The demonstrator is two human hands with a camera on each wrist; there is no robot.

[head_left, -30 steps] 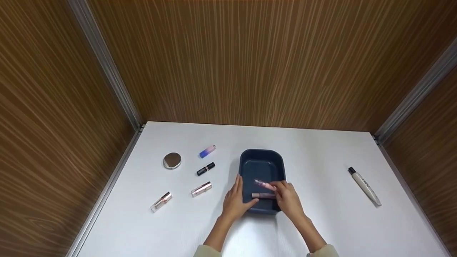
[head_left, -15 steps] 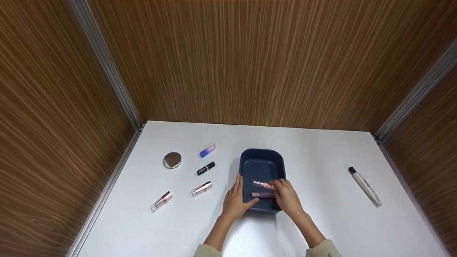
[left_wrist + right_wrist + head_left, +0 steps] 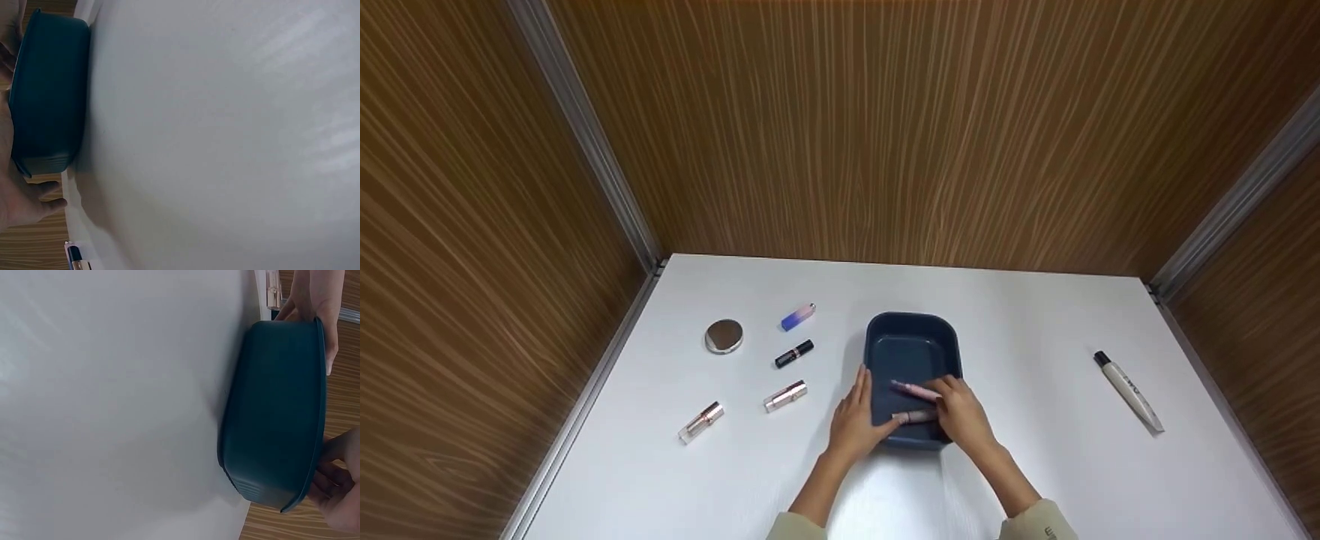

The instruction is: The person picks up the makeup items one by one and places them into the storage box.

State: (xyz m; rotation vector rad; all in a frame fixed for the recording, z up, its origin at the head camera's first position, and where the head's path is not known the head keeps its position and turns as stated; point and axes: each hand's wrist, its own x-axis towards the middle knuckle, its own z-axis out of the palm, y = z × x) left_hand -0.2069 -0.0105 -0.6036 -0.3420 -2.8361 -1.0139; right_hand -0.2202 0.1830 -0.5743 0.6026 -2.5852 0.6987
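Note:
A dark blue rectangular storage bin (image 3: 913, 341) stands on the white table. My left hand (image 3: 853, 421) holds its left wall, with straight fingers along the outside and the thumb over the rim. My right hand (image 3: 962, 417) reaches over the right rim and pinches a slim pink tube (image 3: 916, 391) with a purplish end. Below that, a mauve cosmetic tube (image 3: 916, 416) lies across the bin, its left end close to my left thumb and its right end hidden by my right hand. In the right wrist view the bin's wall (image 3: 275, 410) hides the contents.
Left of the bin lie a round compact (image 3: 724, 337), a blue-pink lipstick (image 3: 798, 317), a black lipstick (image 3: 794, 354) and two clear-and-rose-gold tubes, one nearer (image 3: 786, 397) and one farther left (image 3: 701, 423). A white squeeze tube (image 3: 1129, 391) with a black cap lies far right.
The pink tube has tilted slightly in my right hand. The mauve tube has shifted a little toward me and turned slightly. My left hand stays on the bin.

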